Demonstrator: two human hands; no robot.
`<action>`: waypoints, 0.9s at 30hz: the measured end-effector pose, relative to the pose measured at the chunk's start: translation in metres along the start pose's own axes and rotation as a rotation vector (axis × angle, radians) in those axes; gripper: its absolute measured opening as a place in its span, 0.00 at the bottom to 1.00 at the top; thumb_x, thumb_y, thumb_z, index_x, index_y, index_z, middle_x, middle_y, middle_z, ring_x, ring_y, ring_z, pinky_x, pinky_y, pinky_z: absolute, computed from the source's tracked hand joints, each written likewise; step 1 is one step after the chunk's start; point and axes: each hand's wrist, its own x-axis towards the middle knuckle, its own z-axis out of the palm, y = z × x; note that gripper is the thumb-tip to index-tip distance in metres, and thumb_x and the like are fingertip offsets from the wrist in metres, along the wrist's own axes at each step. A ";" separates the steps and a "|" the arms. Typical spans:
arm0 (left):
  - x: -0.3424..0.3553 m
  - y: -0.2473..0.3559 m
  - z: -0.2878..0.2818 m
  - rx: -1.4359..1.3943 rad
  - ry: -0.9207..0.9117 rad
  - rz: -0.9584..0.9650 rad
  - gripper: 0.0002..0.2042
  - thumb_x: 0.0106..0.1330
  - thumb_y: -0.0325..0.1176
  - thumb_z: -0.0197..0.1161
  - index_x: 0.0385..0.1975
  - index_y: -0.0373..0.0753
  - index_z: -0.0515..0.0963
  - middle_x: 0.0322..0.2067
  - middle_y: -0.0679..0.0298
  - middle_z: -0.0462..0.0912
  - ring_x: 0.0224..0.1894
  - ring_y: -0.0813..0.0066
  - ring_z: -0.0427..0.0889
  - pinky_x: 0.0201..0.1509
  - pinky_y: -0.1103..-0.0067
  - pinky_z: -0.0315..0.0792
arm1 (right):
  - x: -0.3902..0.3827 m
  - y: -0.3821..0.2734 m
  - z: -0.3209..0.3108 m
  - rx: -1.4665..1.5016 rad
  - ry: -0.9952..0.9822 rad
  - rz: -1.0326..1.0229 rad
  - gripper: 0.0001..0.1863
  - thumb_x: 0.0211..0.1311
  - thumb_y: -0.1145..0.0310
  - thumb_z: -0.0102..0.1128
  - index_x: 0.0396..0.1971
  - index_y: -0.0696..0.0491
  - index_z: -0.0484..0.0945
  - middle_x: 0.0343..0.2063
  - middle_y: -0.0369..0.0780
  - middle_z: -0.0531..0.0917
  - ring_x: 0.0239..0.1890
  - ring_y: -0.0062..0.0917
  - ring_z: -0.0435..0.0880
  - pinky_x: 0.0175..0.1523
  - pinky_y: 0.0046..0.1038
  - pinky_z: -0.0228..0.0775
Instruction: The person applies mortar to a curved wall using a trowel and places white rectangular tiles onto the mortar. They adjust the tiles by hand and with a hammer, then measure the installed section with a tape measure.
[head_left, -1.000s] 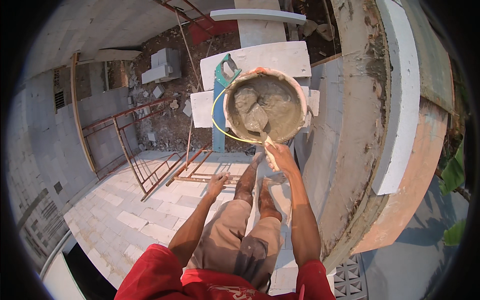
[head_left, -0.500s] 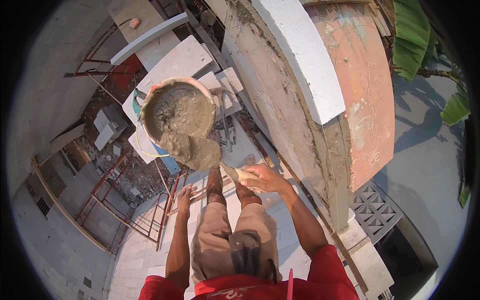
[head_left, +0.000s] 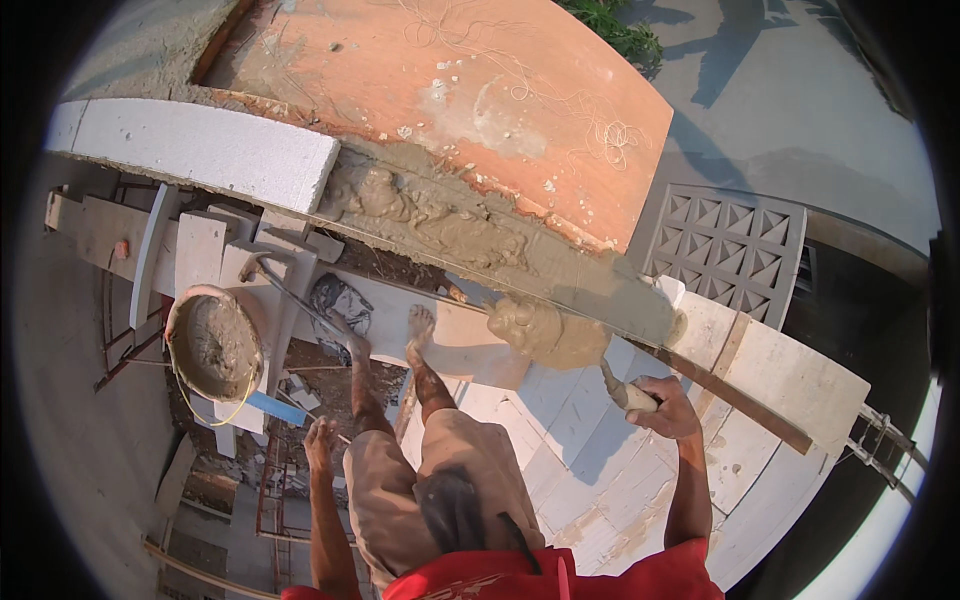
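Note:
My right hand [head_left: 668, 408] grips a trowel by its pale handle [head_left: 632, 396]. Its blade is hidden under a heap of wet grey mortar [head_left: 550, 334], held beside the wall's top edge. Lumpy mortar [head_left: 430, 222] lies along that wall top, starting at the end of a long white block [head_left: 200, 146]. To the left, a round bucket [head_left: 256, 350] holds more mortar [head_left: 212, 340]. My left hand [head_left: 320, 446] hangs below the bucket's right side, empty, with its fingers loosely apart.
A long-handled hammer-like tool [head_left: 292, 292] leans over pale blocks [head_left: 202, 250] near the bucket. Beyond the wall top lies an orange board [head_left: 520, 95] with loose string. A patterned vent block [head_left: 725, 245] stands at right. Red scaffold bars [head_left: 270, 500] are below left.
My view has swung to the right, away from the bucket. The loaded trowel has gone from the bucket to beside the wall's mortar bed. My left hand stays empty.

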 end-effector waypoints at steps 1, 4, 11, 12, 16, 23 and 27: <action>-0.001 0.004 0.006 0.014 -0.017 0.025 0.24 0.74 0.49 0.59 0.61 0.40 0.74 0.50 0.60 0.84 0.51 0.69 0.83 0.56 0.72 0.74 | -0.011 0.013 -0.001 -0.032 0.108 0.032 0.21 0.48 0.62 0.79 0.39 0.58 0.83 0.22 0.36 0.81 0.23 0.19 0.79 0.28 0.25 0.69; -0.001 0.016 0.026 0.089 -0.007 0.006 0.24 0.74 0.49 0.58 0.61 0.37 0.74 0.49 0.58 0.84 0.51 0.67 0.84 0.56 0.71 0.74 | -0.019 0.048 0.004 -0.207 0.453 -0.004 0.21 0.47 0.64 0.80 0.40 0.56 0.83 0.25 0.39 0.84 0.24 0.25 0.82 0.30 0.29 0.72; -0.009 0.038 0.060 0.240 -0.025 0.069 0.24 0.75 0.48 0.57 0.61 0.37 0.75 0.49 0.57 0.85 0.51 0.66 0.84 0.54 0.70 0.75 | 0.037 0.089 0.025 -0.502 0.667 -0.129 0.20 0.53 0.60 0.77 0.35 0.58 0.79 0.26 0.48 0.83 0.27 0.42 0.85 0.32 0.37 0.74; -0.010 0.038 0.062 0.221 0.011 0.069 0.23 0.75 0.47 0.57 0.61 0.36 0.75 0.48 0.57 0.85 0.51 0.66 0.84 0.54 0.70 0.75 | 0.036 0.085 0.019 -0.472 0.612 -0.083 0.19 0.53 0.60 0.76 0.35 0.58 0.79 0.26 0.47 0.83 0.27 0.42 0.84 0.33 0.37 0.74; -0.011 0.037 0.065 0.249 0.015 0.042 0.22 0.75 0.46 0.56 0.61 0.37 0.75 0.50 0.57 0.85 0.51 0.66 0.84 0.54 0.70 0.75 | 0.031 0.054 -0.027 -0.298 0.396 0.059 0.20 0.57 0.57 0.74 0.34 0.59 0.80 0.23 0.46 0.82 0.26 0.40 0.80 0.35 0.35 0.72; -0.008 0.013 0.062 0.195 -0.013 0.002 0.20 0.75 0.45 0.58 0.60 0.39 0.76 0.47 0.60 0.85 0.49 0.70 0.84 0.52 0.72 0.77 | 0.083 0.018 -0.076 -0.350 -0.053 0.127 0.27 0.67 0.47 0.62 0.27 0.62 0.78 0.17 0.43 0.73 0.24 0.34 0.73 0.34 0.34 0.65; -0.006 0.002 0.062 0.179 0.006 -0.003 0.21 0.75 0.44 0.58 0.61 0.36 0.75 0.46 0.59 0.85 0.47 0.70 0.83 0.50 0.74 0.78 | 0.085 0.006 -0.082 -0.417 -0.102 0.258 0.31 0.69 0.45 0.58 0.28 0.63 0.78 0.18 0.45 0.74 0.26 0.37 0.75 0.37 0.38 0.67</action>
